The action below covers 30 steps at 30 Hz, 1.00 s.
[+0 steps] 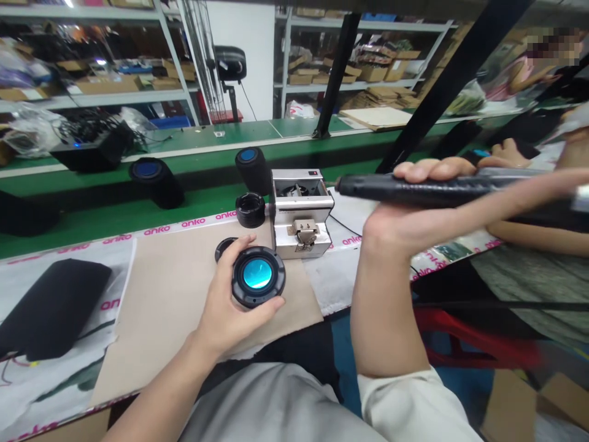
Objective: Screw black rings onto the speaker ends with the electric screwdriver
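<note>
My left hand (230, 307) grips a round black part with a shiny blue centre (257, 273) by its rim, above a beige cardboard sheet (170, 294). Raised at the right, my right hand (423, 202) is wrapped round a long black pen-shaped tool (391, 187), its tip pointing left. A metal device with an open top (301, 212) stands beyond the held part. To its left sit a black ring-shaped part (250, 210) and a dark cylinder with a blue top (253, 169). Another black ring (225, 248) is partly hidden behind my left fingers.
Another blue-topped cylinder (156, 182) stands on the green bench (202, 196). A black fabric-like piece (55, 307) lies at the left. Slanted black posts (338, 73) rise behind the device. Co-workers are at the right, one with a hand (508, 152) near dark parts.
</note>
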Each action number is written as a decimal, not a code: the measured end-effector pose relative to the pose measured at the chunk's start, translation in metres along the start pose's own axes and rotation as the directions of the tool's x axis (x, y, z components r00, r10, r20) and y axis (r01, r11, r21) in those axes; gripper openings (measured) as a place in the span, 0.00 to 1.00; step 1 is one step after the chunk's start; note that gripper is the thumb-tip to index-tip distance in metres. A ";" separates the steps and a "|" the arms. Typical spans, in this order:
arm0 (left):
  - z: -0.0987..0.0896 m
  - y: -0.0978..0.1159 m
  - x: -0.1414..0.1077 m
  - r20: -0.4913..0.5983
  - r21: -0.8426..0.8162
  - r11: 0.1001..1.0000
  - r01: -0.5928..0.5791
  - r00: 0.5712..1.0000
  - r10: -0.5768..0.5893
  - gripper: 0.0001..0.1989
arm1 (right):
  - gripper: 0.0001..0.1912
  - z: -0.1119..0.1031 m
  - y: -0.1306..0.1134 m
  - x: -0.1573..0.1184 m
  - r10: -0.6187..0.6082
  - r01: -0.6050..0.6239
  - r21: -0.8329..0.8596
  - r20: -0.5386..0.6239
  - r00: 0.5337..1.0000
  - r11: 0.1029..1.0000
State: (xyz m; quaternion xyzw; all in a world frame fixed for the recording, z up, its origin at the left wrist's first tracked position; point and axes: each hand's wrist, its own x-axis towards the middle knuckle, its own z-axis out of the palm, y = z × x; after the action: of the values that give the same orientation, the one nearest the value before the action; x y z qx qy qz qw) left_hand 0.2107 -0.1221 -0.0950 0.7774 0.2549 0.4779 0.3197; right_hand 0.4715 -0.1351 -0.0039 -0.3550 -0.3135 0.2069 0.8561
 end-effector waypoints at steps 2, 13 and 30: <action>0.004 -0.006 -0.003 -0.044 -0.043 0.999 -0.012 0.999 0.011 0.46 | 0.27 0.004 -0.010 0.009 -0.078 0.078 -0.011 -0.031 0.996 0.997; 0.010 -0.012 -0.003 -0.095 -0.088 0.995 -0.049 0.995 0.040 0.47 | 0.24 0.027 0.023 -0.009 -0.175 0.166 0.076 0.132 0.976 0.983; 0.009 -0.011 -0.003 -0.074 -0.096 0.994 -0.057 0.996 0.050 0.45 | 0.29 0.035 0.035 -0.023 -0.166 0.188 -0.048 0.295 0.941 0.981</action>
State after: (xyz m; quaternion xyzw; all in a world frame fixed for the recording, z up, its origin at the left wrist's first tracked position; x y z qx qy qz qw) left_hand 0.2165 -0.1195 -0.1078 0.7497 0.2215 0.5257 0.3353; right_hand 0.4261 -0.1084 -0.0198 -0.3236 -0.4735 0.1668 0.8020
